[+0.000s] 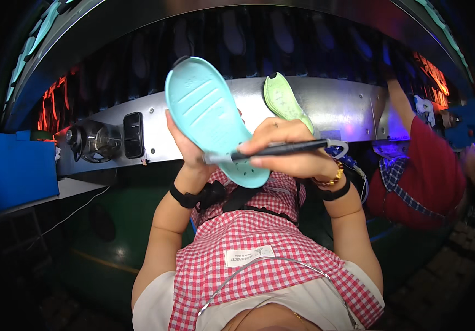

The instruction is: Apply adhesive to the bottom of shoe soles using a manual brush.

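turquoise sole (207, 107) gripped by left hand (189, 150)
right hand (305, 164) clasps black tool (290, 148), partly blocking the sole; green soles (283, 100) at right hand's twelve o'clock.

Turq. sole (201, 102) on my feed looks like matt foam or soft plastic, smooth w/ shallow moulded bars across its far half & small pits at the near end. Black-handled tool (290, 148): plastic-looking, slight sheen; its tip's too blurred to call. Green soles (282, 99) beyond: same matt look, textured top. Ledge (350, 102): bare metal, v. shiny, bright glare mid-span. To the left I've a phone (133, 135) w/ glossy dark face, a jug (104, 144), clear & glossy (glass or plastic, can't tell), & a smooth blue box (19, 171). Near: apron (204, 276), checked woven cloth, matt. Bracelet (338, 175) on the right: shiny gold-coloured beads. Far right: co-worker's red top (425, 176), matt cloth.
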The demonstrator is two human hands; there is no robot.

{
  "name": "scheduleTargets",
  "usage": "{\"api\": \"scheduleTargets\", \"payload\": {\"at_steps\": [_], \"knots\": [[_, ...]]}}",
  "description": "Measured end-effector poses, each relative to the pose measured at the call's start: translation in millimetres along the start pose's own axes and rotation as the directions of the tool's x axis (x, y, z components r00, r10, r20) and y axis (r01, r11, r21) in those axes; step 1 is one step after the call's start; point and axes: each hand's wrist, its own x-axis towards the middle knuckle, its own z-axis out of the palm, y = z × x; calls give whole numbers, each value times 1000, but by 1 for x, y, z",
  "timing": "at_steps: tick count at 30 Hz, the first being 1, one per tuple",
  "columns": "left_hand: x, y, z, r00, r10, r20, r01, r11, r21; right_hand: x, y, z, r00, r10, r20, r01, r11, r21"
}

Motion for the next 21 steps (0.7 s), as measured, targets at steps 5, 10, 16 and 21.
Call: {"api": "scheduleTargets", "payload": {"at_steps": [5, 10, 16, 21], "knots": [[7, 4, 6, 907, 301, -294, -259, 950, 173, -4, 6, -2, 980, 67, -186, -65, 998, 18], [5, 20, -3, 930, 306, -201, -299, 952, 65, -9, 8, -7, 994, -111, 10, 106, 965, 239], [8, 34, -2, 943, 333, -17, -332, 943, 17, -12, 10, -4, 992, -125, 22, 124, 990, 62], [10, 37, 13, 931, 334, -147, -323, 942, 94, -13, 22, -6, 976, 134, -169, -87, 962, 258]]}}
